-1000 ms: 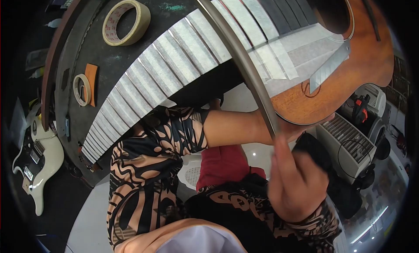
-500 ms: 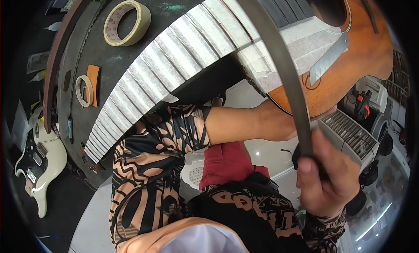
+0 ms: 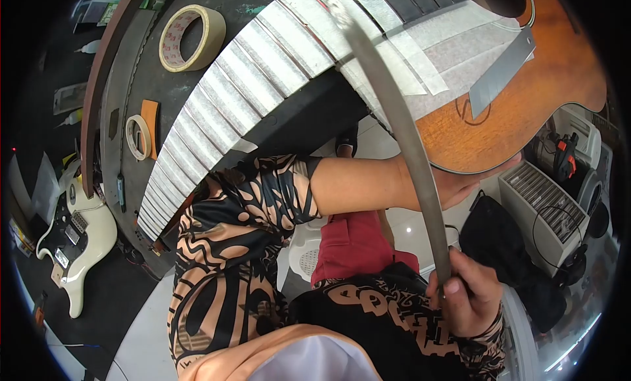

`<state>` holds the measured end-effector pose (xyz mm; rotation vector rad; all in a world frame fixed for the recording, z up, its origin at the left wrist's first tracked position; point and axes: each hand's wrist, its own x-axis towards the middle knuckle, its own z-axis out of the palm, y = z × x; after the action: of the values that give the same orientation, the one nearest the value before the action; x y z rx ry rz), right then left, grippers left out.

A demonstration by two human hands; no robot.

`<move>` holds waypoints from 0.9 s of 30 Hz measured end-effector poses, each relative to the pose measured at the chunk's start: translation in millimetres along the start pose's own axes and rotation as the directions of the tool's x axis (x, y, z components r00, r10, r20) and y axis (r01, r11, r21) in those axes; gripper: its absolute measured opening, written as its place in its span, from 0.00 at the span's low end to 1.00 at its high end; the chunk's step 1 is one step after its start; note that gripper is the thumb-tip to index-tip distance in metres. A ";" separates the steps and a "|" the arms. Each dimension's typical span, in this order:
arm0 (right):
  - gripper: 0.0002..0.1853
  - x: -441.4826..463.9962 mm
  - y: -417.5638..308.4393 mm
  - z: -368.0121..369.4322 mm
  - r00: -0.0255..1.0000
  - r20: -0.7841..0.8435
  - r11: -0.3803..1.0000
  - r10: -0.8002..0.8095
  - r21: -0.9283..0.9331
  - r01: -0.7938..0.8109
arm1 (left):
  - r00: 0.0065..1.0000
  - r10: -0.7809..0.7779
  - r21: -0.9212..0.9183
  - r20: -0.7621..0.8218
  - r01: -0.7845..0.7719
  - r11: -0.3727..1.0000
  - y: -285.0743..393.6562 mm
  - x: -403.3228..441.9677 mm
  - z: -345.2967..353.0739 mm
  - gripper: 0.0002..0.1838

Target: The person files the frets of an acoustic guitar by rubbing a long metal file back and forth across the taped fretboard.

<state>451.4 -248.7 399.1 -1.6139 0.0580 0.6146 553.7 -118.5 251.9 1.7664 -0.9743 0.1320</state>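
Observation:
My right hand is closed around the lower end of a long, narrow metal file. The file slants up across the acoustic guitar, its far end over the taped fretboard. Whitish tape strips cover the wood between the frets, and more tape lies on the guitar top beside the soundhole. My left hand is at the body's near edge, gripping it from below; most of its fingers are hidden under the guitar. A flat grey metal blade rests on the orange-brown top.
A large masking tape roll and a smaller roll lie on the dark bench behind the neck. At left is a cream electric guitar body. A grey-white case with slots stands at right, beside black cloth.
My right hand has moved down and left, drawing the file back toward me, so its far end now shows over the fretboard. My left hand stays at the guitar's edge. The view has shifted slightly.

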 end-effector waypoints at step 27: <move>0.27 41.2 -33.3 30.8 0.948 0.022 0.699 -0.316 -0.671 0.248 | 0.993 0.007 0.100 0.120 -0.019 0.995 1.5 -0.1 -10.2 0.28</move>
<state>488.6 -201.7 411.9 -2.2980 -0.3846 0.3177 556.2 -110.2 257.4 1.8780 -1.0815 0.0862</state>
